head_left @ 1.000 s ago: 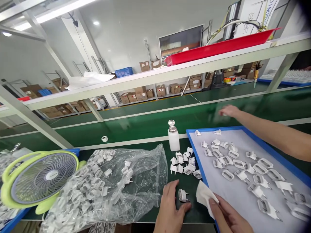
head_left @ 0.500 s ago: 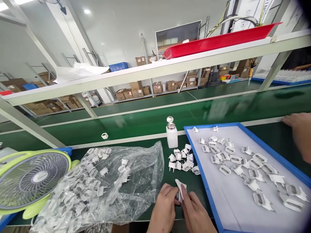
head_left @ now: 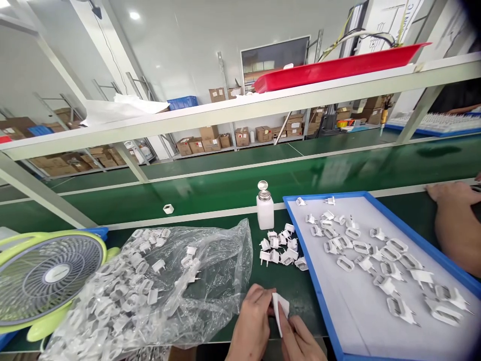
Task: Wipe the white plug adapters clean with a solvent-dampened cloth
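At the near edge of the bench, my left hand [head_left: 252,321] is closed, fingertips pinched on a small plug housing that is almost wholly hidden now. My right hand [head_left: 298,338] grips a folded white cloth [head_left: 281,307], pressed close against the left fingertips. Just beyond my hands lies a small pile of white plug housings [head_left: 287,256] with metal pins. Behind that pile stands a white pump bottle [head_left: 265,213] with a metal top. On the right, a blue-rimmed tray [head_left: 317,286] carries many more white housings, spread out singly and in clusters.
A clear plastic bag [head_left: 225,281] full of white housings covers the left bench, beside a green fan [head_left: 56,273]. One white piece [head_left: 169,208] sits on the green conveyor [head_left: 210,188]. Another person's hand [head_left: 453,195] is at far right. A shelf [head_left: 210,114] spans overhead, holding a red tray [head_left: 338,67].
The cloth and my right hand have moved slightly down towards me, covering the housing. On the conveyor the white piece has shifted right. The other person's hand reaches further into view.
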Demonstrator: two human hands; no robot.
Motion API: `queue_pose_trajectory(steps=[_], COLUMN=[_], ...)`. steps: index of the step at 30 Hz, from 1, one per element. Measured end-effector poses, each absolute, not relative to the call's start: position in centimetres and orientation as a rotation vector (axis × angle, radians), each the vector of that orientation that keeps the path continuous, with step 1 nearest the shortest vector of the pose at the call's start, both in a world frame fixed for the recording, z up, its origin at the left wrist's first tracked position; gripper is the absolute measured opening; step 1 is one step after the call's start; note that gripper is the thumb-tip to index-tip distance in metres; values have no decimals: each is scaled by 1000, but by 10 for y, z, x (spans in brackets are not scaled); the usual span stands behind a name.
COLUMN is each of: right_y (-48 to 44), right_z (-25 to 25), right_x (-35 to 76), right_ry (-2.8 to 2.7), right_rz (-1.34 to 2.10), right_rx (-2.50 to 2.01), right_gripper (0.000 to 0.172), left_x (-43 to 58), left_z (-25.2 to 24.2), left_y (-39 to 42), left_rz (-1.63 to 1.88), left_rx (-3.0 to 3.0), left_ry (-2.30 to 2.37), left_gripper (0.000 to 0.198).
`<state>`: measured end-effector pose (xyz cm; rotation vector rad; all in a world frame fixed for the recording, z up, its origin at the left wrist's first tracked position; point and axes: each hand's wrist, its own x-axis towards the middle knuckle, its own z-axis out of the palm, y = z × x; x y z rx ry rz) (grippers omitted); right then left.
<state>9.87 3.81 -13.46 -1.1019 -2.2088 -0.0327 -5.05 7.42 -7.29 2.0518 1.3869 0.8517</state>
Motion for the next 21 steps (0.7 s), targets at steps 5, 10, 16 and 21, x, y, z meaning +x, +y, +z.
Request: queue_pose_trajectory(steps=[5,10,16,21], right_y=[57,64,67,68], right_z=[-124,-110,-89,-47], right_x=[106,102,117,158], right_ry=[-2234,-2150,-2005,-1421], right_rz=[135,269,435,996], right_rx=[-1061,-1140,-1247,-1300], right_gripper=[79,62,44,44], left_x=[-48,-49,-41,-2], left_z=[-65,-66,-59,-39], left_y=[72,70,69,81], left_rz=[884,988,1167,1388], left_rx=[2052,2092,2203,2199], left_ry=[1387,1369,1212,1060], left_gripper=[39,41,45,51])
